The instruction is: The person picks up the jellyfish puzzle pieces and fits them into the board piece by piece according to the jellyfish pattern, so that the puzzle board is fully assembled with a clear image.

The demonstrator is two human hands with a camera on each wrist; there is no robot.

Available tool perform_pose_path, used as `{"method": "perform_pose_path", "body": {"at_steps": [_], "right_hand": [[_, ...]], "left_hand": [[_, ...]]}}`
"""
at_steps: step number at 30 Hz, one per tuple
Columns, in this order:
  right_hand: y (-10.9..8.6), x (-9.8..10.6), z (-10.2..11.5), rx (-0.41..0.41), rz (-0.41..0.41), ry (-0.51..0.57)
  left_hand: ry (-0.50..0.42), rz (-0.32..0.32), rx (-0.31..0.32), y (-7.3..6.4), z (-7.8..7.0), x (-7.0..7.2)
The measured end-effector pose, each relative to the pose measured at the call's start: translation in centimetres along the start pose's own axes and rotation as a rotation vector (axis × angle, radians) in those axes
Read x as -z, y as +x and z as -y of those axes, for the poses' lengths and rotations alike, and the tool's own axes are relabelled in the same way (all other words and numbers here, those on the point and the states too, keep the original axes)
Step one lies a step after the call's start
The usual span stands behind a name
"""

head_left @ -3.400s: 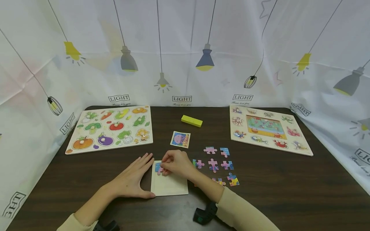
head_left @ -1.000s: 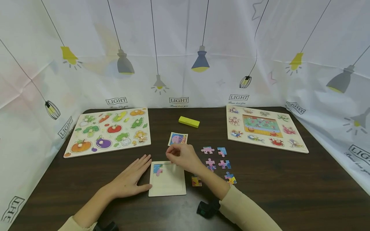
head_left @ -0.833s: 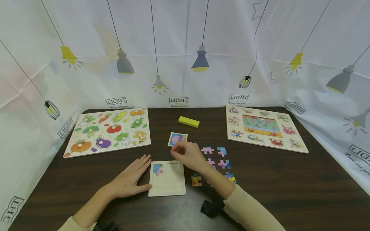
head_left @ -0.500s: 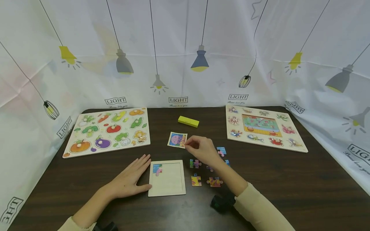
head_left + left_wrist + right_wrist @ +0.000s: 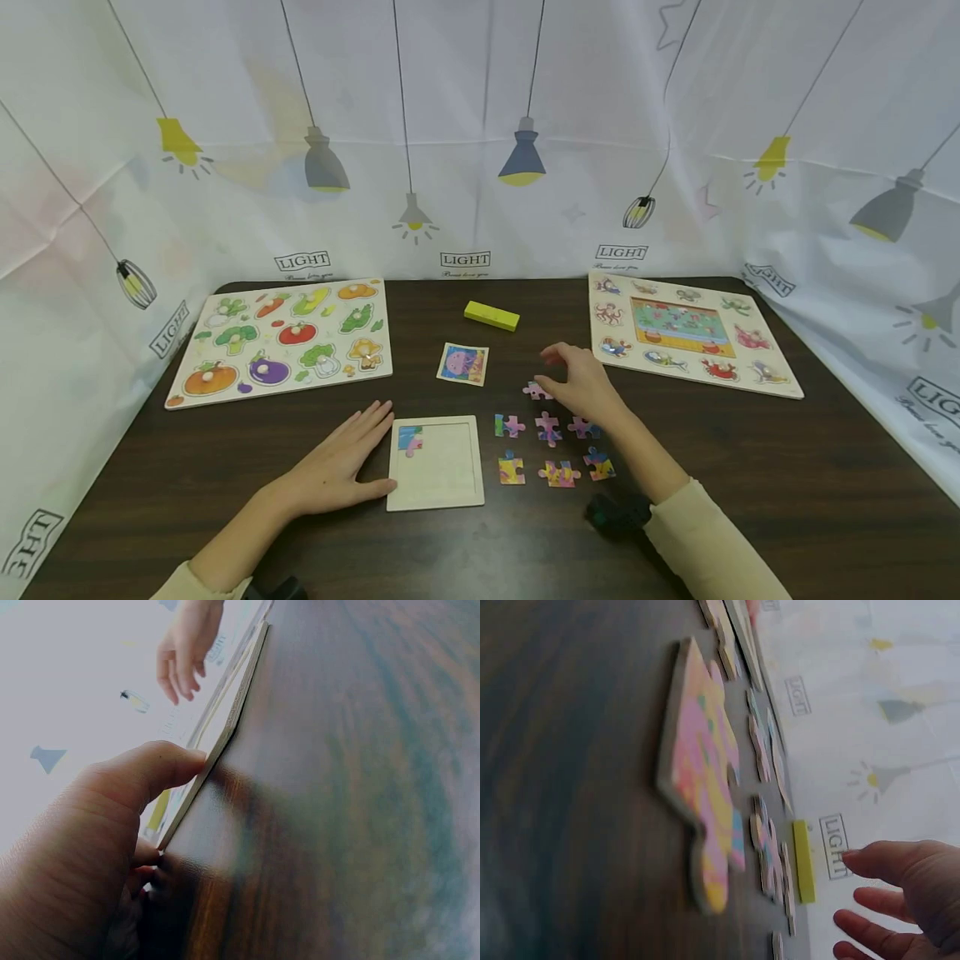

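A square wooden puzzle tray (image 5: 436,492) lies before me with a blue and pink jigsaw piece (image 5: 409,438) in its upper left corner. My left hand (image 5: 330,467) lies along the tray's left side, fingers straight, thumb at its lower edge. The left wrist view shows that thumb (image 5: 176,761) at the tray's edge (image 5: 225,742). Loose jigsaw pieces lie right of the tray, among them a pink one (image 5: 548,428) and a yellow one (image 5: 512,469). Over their far row hovers my right hand (image 5: 585,387), its fingers parted and holding nothing; it covers the top right piece.
Beyond the tray lie a small picture card (image 5: 462,364) and a yellow block (image 5: 491,316). A vegetable puzzle board (image 5: 281,337) stands at the back left, a sea-animal board (image 5: 693,337) at the back right. A printed white cloth (image 5: 480,200) hangs behind the table.
My right hand has left the tray's upper left corner, where it was fingering the piece, and moved right to above the far loose pieces. The left hand stays at the tray.
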State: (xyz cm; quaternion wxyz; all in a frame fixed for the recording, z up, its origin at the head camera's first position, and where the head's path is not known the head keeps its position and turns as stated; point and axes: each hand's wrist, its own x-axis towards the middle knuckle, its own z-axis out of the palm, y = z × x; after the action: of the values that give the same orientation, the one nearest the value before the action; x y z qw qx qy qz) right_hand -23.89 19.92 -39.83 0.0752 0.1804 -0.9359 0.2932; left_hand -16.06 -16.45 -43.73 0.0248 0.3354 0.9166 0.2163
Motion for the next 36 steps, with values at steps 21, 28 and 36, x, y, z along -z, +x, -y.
{"method": "perform_pose_path", "body": {"at_steps": [21,28,36], "right_hand": [[-1.0,-0.5,-2.6,-0.053,0.119,-0.120],[-1.1,-0.7,-2.5,-0.034,0.114,-0.074],[-1.0,-0.8,-2.3,-0.029,0.097,-0.069]], "left_hand": [[0.015,0.013,0.005,0.1,0.1,0.0],[0.023,0.012,0.002,0.1,0.1,0.0],[0.015,0.010,0.004,0.0,0.2,0.0]]}}
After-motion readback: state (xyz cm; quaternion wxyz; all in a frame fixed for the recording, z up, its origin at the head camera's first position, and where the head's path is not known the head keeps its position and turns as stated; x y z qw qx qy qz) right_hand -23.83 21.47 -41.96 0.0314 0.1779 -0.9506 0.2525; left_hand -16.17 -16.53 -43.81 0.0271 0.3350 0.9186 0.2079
